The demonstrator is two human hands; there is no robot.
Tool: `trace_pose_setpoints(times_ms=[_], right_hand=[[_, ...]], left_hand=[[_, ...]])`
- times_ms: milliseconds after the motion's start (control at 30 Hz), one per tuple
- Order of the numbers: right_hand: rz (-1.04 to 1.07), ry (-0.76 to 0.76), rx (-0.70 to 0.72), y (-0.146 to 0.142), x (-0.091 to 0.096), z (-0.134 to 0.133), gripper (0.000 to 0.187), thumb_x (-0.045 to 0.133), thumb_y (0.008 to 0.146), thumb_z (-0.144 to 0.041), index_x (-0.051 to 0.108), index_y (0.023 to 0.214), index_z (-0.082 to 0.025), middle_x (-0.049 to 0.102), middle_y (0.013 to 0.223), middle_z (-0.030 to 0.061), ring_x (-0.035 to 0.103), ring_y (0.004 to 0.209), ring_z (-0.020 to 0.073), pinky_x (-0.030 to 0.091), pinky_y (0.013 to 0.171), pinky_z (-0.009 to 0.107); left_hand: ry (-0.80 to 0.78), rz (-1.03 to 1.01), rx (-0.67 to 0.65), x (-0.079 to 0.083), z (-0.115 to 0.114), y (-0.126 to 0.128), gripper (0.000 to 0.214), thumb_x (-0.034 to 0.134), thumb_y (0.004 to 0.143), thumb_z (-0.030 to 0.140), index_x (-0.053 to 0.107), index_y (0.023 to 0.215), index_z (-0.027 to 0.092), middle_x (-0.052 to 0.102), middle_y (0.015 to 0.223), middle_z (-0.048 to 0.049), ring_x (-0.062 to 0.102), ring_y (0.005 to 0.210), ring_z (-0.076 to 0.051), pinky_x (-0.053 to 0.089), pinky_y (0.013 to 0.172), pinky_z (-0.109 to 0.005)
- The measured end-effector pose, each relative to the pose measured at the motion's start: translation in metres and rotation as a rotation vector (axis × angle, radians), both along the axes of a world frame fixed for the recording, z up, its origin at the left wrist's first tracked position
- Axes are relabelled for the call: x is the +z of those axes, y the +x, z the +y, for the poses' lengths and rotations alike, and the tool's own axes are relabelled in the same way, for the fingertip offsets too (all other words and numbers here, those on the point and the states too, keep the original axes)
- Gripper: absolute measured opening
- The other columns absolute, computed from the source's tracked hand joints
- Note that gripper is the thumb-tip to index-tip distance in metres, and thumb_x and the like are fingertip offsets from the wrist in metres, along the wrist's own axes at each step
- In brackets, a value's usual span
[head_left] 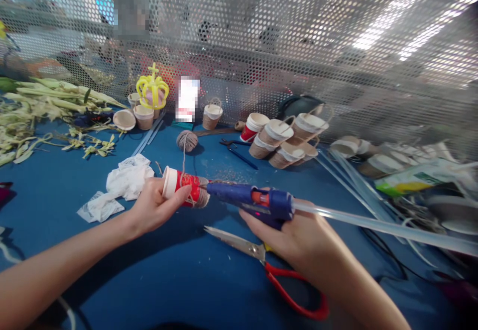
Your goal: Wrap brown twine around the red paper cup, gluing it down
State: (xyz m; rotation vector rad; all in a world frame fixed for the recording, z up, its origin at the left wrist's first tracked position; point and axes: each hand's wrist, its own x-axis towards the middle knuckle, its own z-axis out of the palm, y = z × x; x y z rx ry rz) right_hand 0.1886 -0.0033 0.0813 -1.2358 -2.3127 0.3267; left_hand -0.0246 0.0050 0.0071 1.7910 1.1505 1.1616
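Observation:
My left hand (153, 205) is wrapped round a red paper cup (193, 185) lying on its side in the air, its white rim toward the left. Twine covers the cup's bottom end, and a strand runs back to a ball of grey-brown yarn (186, 141). In my right hand (298, 235) is a blue hot glue gun (250, 198), with a long clear glue stick (373, 228) sticking out of its back. The gun's nozzle meets or nearly meets the twine-wrapped end of the cup. Below the gun lie scissors (257, 255) with red handles, partly hidden by my right hand.
Crumpled white tissue (129, 176) lies left of the cup. Pliers (239, 153) and several twine-wrapped cups (276, 133) stand or lie behind. Clear glue sticks (347, 190) and a cable (388, 255) are at right. Dried husks (45, 101) pile up left, before a perforated metal screen (239, 31).

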Motion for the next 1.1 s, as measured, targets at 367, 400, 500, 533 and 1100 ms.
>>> trace_pose_setpoints(times_ms=[367,400,500,533,1100], right_hand=[[-0.035,-0.06,-0.164,0.0,-0.011,0.007,0.018,0.05,0.07,-0.027,0.053,0.055,-0.018,0.055,0.049,0.0002,0.047,0.041,0.0114,0.039,0.04,0.023],[-0.041,-0.066,-0.167,0.0,-0.011,0.007,0.018,0.05,0.07,-0.027,0.053,0.055,-0.018,0.055,0.049,0.0001,0.047,0.041,0.0112,0.039,0.04,0.023],[-0.035,-0.097,-0.167,0.001,-0.009,0.006,0.018,0.049,0.072,-0.028,0.055,0.058,-0.018,0.055,0.048,0.0002,0.049,0.043,0.0121,0.04,0.041,0.023],[-0.034,-0.109,-0.151,0.001,-0.008,0.005,0.018,0.049,0.072,-0.027,0.056,0.059,-0.018,0.056,0.049,0.0005,0.05,0.044,0.0127,0.041,0.043,0.024],[-0.007,-0.105,-0.035,-0.004,0.007,-0.004,0.02,0.043,0.072,-0.014,0.059,0.061,-0.019,0.051,0.047,-0.0005,0.045,0.041,0.0123,0.039,0.039,0.023]], left_hand=[[0.244,0.118,0.021,-0.004,-0.001,0.0,0.027,0.049,0.078,0.016,0.047,0.051,0.014,0.037,0.046,0.0051,0.032,0.041,-0.005,0.027,0.04,-0.019],[0.251,0.123,0.019,-0.003,-0.001,0.0,0.027,0.049,0.078,0.016,0.047,0.051,0.013,0.037,0.045,0.005,0.033,0.041,-0.005,0.027,0.04,-0.019],[0.218,0.107,0.018,-0.003,0.0,0.001,0.028,0.049,0.078,0.016,0.046,0.051,0.014,0.034,0.045,0.0058,0.03,0.04,-0.005,0.025,0.038,-0.019],[0.196,0.091,0.014,-0.003,0.0,0.001,0.028,0.049,0.078,0.017,0.045,0.051,0.014,0.034,0.045,0.0061,0.029,0.04,-0.005,0.024,0.037,-0.019],[-0.121,-0.084,0.026,-0.004,0.0,0.002,0.033,0.047,0.081,0.033,0.06,0.062,0.01,0.049,0.049,0.0004,0.036,0.043,-0.007,0.029,0.039,-0.019]])
